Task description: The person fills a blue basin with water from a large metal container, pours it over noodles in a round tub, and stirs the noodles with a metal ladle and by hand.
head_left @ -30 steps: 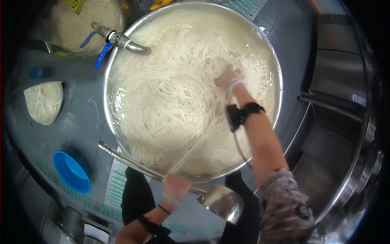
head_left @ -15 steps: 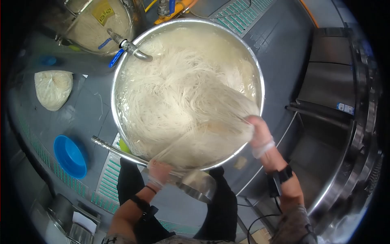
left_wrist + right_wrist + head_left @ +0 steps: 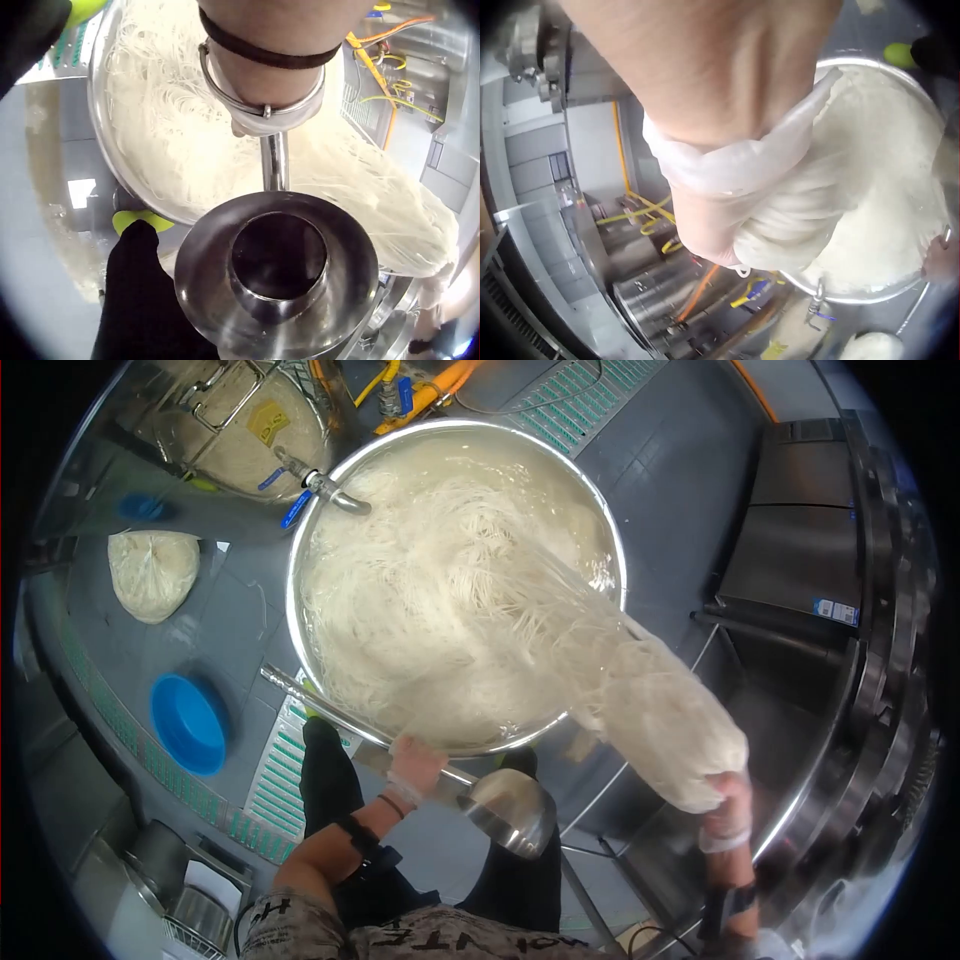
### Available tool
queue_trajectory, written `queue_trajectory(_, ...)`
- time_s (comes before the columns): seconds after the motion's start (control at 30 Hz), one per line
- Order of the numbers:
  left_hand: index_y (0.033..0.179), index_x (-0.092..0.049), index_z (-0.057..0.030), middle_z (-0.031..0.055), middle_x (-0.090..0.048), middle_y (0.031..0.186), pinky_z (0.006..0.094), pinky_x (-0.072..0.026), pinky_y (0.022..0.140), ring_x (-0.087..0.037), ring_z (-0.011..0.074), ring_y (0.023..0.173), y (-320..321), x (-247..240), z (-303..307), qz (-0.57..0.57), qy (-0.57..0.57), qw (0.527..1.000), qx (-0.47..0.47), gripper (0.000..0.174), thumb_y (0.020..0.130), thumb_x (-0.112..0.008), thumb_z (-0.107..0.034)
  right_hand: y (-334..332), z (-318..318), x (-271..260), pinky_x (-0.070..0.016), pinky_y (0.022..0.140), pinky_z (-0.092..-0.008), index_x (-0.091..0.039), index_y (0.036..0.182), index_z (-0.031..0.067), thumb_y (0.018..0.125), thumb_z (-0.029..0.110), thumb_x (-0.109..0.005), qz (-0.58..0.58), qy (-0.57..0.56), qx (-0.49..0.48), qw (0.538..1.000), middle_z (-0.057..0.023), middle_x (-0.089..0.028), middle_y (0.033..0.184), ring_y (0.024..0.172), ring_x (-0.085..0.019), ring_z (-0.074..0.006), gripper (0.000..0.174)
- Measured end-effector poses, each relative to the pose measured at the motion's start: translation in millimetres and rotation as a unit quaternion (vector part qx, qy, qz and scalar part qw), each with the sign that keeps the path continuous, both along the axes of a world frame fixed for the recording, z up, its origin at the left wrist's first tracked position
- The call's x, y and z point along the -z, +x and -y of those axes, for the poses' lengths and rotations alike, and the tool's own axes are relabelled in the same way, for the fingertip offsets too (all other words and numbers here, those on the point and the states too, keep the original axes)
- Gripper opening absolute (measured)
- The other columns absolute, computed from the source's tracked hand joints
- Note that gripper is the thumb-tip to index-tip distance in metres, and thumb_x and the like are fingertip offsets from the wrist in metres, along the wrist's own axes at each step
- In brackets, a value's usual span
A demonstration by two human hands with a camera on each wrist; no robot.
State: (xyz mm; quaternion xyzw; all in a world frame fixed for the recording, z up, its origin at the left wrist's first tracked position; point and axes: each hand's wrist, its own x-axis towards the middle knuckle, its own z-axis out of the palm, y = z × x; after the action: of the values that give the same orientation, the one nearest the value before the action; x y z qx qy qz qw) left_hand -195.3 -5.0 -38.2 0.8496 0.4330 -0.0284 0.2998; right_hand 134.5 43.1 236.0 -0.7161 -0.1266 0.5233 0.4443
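Note:
A wide round metal tub [image 3: 293,585] holds cloudy water and a mass of thin white noodles [image 3: 400,590]. My right hand [image 3: 730,805], in a clear glove, grips the end of a thick bundle of noodles [image 3: 665,710]. That bundle stretches from the tub over its right rim, out to the lower right. By the near rim, my gloved left hand [image 3: 417,762] holds the long handle of a metal ladle [image 3: 515,815]. In the left wrist view the ladle bowl [image 3: 349,247] hangs just below that hand. The right fingers are partly hidden by noodles in the right wrist view.
A tap [image 3: 335,493] reaches over the tub's upper left rim. On the floor at left are a tied clear bag [image 3: 152,575] and a blue basin [image 3: 188,725]. Steel equipment [image 3: 790,560] lines the right side. Another noodle-filled container [image 3: 235,430] stands upper left.
My right hand went from among the noodles in the tub, across the right rim, to the lower right, pulling a bundle out with it. The left hand stays near the front rim with the ladle.

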Motion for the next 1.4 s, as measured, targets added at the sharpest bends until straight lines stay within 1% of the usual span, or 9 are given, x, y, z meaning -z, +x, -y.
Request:
queue_trajectory(0.27, 0.071, -0.06, -0.0183, 0.0019, -0.057, 0.068, 0.0407, -0.0337, 0.082, -0.055, 0.0214, 0.076, -14, 10, -14, -0.032, 0.024, 0.999, 0.031, 0.01, 0.067, -0.052, -0.013, -59, -42, 190, -0.0396, 0.089, -0.0331, -0.048, 0.114, -0.0002, 0.069, 0.017, -0.063, -0.025, -0.106, -0.373, 0.921, -0.0108, -0.055, 0.109, 0.101, -0.053, -0.0231, 0.05)
queue_trajectory(0.33, 0.071, -0.06, -0.0185, 0.0017, -0.057, 0.068, 0.0402, -0.0344, 0.08, -0.055, 0.0212, 0.075, -15, 16, -26, -0.03, 0.025, 0.999, 0.031, 0.01, 0.066, -0.053, -0.014, -61, -52, 236, -0.0399, 0.089, -0.0373, -0.05, 0.114, 0.005, 0.075, 0.023, -0.06, 0.3, 0.09, -0.647, 0.695, -0.014, -0.055, 0.11, 0.1, -0.053, -0.0294, 0.044)
queue_trajectory(0.6, 0.072, -0.062, -0.0173, 0.0035, -0.057, 0.065, 0.0398, -0.0357, 0.08, -0.055, 0.0211, 0.07, -18, 61, -17, 0.016, -0.006, 1.0, 0.023, 0.01, 0.066, -0.054, -0.016, -61, -159, 332, -0.0357, 0.092, -0.0354, -0.05, 0.115, 0.0054, 0.08, 0.034, -0.051, 0.325, -0.154, -0.554, 0.751, -0.0169, -0.045, 0.122, 0.11, -0.044, -0.0283, 0.045)
queue_trajectory(0.8, 0.067, -0.058, -0.0181, 0.001, -0.054, 0.068, 0.0392, -0.0347, 0.079, -0.051, 0.0202, 0.073, -2, 61, -56, 0.114, 0.053, 0.992, -0.024, 0.007, 0.064, -0.054, -0.014, -40, -27, 216, -0.0307, 0.096, -0.0337, -0.041, 0.125, 0.0063, 0.077, 0.039, -0.059, 0.025, -0.127, -0.632, 0.764, -0.0116, -0.037, 0.131, 0.121, -0.034, -0.0227, 0.061)
queue_trajectory(0.97, 0.068, -0.054, -0.0188, -0.0011, -0.048, 0.065, 0.0377, -0.0327, 0.08, -0.049, 0.0191, 0.075, 85, 36, -129, 0.24, 0.007, 0.97, 0.023, 0.01, 0.061, -0.057, -0.012, 7, 42, 97, -0.0235, 0.101, -0.0373, -0.029, 0.132, 0.0073, 0.069, 0.036, -0.07, -0.108, -0.214, -0.407, 0.881, -0.0109, -0.032, 0.134, 0.124, -0.029, -0.0239, 0.081)
queue_trajectory(1.1, 0.063, -0.056, -0.0213, -0.0029, -0.05, 0.06, 0.0349, -0.0331, 0.069, -0.049, 0.0167, 0.066, 189, 31, -157, 0.351, 0.055, 0.934, 0.041, 0.006, 0.063, -0.059, -0.017, -35, 34, 63, -0.0276, 0.098, -0.0367, -0.007, 0.136, 0.0015, 0.05, 0.046, -0.079, 0.074, -0.035, -0.09, 0.993, -0.0144, -0.029, 0.133, 0.121, -0.032, -0.0252, 0.12)
queue_trajectory(1.3, 0.06, -0.057, -0.0206, -0.002, -0.052, 0.059, 0.0344, -0.0328, 0.068, -0.051, 0.0182, 0.066, 266, 50, -186, 0.305, 0.055, 0.95, 0.033, 0.007, 0.067, -0.056, -0.021, -13, 28, 94, -0.0227, 0.102, -0.0434, -0.007, 0.137, 0.0079, 0.052, 0.032, -0.081, 0.466, 0.044, -0.235, 0.852, -0.0169, -0.019, 0.137, 0.126, -0.022, -0.0295, 0.115)
queue_trajectory(1.37, 0.059, -0.057, -0.0202, -0.0006, -0.052, 0.057, 0.0347, -0.0335, 0.065, -0.052, 0.0205, 0.064, 274, 55, -200, 0.266, 0.038, 0.962, 0.048, 0.006, 0.065, -0.058, -0.022, -12, 6, 107, -0.02, 0.103, -0.0426, -0.014, 0.135, 0.0014, 0.062, 0.012, -0.072, 0.689, -0.083, -0.345, 0.632, -0.0194, -0.017, 0.138, 0.127, -0.021, -0.0343, 0.093)
queue_trajectory(1.4, 0.059, -0.057, -0.0202, -0.0006, -0.052, 0.057, 0.0347, -0.0335, 0.065, -0.052, 0.0205, 0.064, 279, 57, -206, 0.265, 0.042, 0.962, 0.051, 0.006, 0.065, -0.058, -0.022, -4, 1, 115, -0.0189, 0.103, -0.0406, -0.022, 0.132, -0.0028, 0.064, -0.004, -0.056, 0.657, -0.014, -0.256, 0.709, -0.0203, -0.018, 0.138, 0.127, -0.021, -0.0352, 0.076)
